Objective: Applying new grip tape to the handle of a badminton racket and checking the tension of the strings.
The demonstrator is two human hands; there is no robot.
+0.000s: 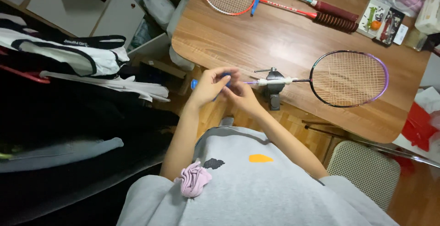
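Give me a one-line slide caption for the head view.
Both hands, left and right, work at the handle end of a purple-rimmed badminton racket clamped in a small vise on the wooden table.

Person wears a light grey top [256,184] with short sleeves; both forearms are bare. Front of top carries a small orange patch [260,158] and, left of that patch, a dark blotch-shaped mark [213,163]. A crumpled lilac fabric piece [194,180] sits just below-left of the dark mark.

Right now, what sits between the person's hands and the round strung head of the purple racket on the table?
In the head view, a small grey vise clamped to the table edge grips the purple racket where shaft meets handle; beyond it runs only thin shaft.
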